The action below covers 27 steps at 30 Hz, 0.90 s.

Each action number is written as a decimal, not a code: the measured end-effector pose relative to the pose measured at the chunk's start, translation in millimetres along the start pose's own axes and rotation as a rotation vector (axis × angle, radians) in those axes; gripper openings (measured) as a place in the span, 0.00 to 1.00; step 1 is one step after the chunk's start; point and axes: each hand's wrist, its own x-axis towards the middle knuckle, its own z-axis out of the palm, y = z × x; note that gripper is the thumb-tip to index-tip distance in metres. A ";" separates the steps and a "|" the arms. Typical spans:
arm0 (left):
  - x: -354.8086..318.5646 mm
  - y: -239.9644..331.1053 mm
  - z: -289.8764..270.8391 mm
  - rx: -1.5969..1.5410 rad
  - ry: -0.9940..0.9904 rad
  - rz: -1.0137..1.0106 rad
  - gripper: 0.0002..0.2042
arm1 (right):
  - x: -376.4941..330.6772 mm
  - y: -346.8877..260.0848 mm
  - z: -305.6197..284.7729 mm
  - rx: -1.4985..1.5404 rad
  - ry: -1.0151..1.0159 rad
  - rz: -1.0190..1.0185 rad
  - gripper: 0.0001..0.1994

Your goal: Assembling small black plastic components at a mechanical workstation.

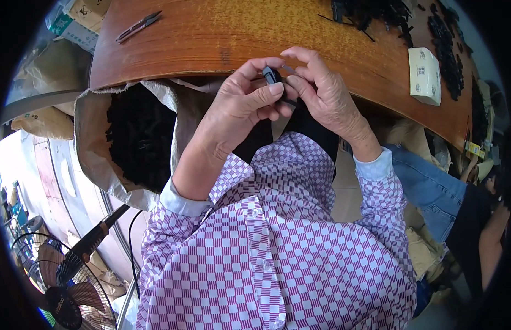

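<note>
Just past the near edge of the wooden table [195, 49], my left hand [239, 104] pinches a small black plastic part [273, 77] between thumb and fingers. The part is dark with a greyish tip turned up. Close against it is my right hand [327, 91], its thumb and fingers bent together at the part's right side. A thin, pale sliver shows by the right fingertips, too small to name. My fingers hide the lower end of the part.
A pale sack [87, 132] filled with black pieces stands open at the left. Thread snips [138, 26] and a white packet [425, 77] lie on the table, with black parts [371, 16] heaped at the back right. A fan [63, 302] stands lower left. Another person's jeans [426, 187] show at the right.
</note>
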 end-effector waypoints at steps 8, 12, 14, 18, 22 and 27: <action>-3.8 0.0 -5.1 0.716 0.291 0.291 0.13 | 8.4 -26.2 23.7 0.264 -0.024 0.117 0.11; -6.3 0.0 -8.2 0.951 0.353 0.399 0.13 | 11.9 -26.8 31.8 0.234 -0.023 0.125 0.10; -5.7 0.1 -12.6 1.012 0.363 0.426 0.14 | 13.6 -25.5 35.0 0.214 -0.030 0.148 0.10; -4.3 2.8 -3.8 1.312 0.489 0.537 0.14 | 20.0 -23.0 43.1 0.129 0.074 0.043 0.07; -0.4 5.7 -5.0 1.438 0.540 0.621 0.13 | 23.0 -20.2 55.8 0.134 0.195 0.030 0.08; 4.2 8.7 3.4 1.229 0.464 0.616 0.13 | 18.6 -20.6 42.5 0.288 0.221 0.089 0.10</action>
